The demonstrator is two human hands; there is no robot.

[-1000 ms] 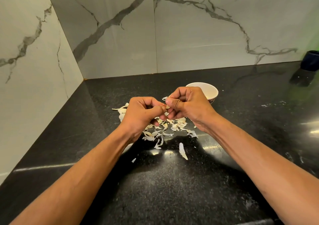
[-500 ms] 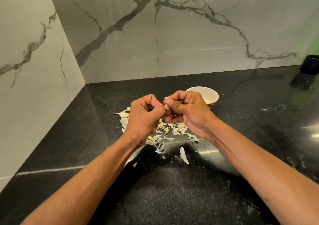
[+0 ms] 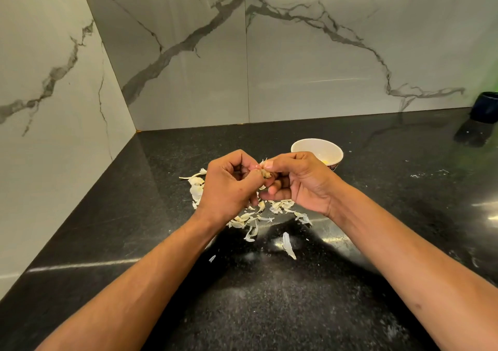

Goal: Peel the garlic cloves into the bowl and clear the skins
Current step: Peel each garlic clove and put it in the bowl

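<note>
Both hands share the grip on one garlic clove (image 3: pixel 265 174), held above the black tabletop (image 3: pixel 377 189): the left hand (image 3: pixel 229 189) has its fingers curled with thumb and fingertips pinching the clove, and the right hand (image 3: pixel 299 181) pinches it from the other side, thumb on top. White bowl (image 3: pixel 317 150), just behind the right hand, stands on the tabletop; something pale yellow shows inside, probably peeled cloves, though too little is visible to count. Loose garlic skins (image 3: pixel 252 220) lie scattered beneath and just in front of the hands, with a few stray flakes nearer the camera. Judged from this, peeling is well under way: the clove in hand is partly skinned and not yet in the bowl, and the skins are not yet cleared.
</note>
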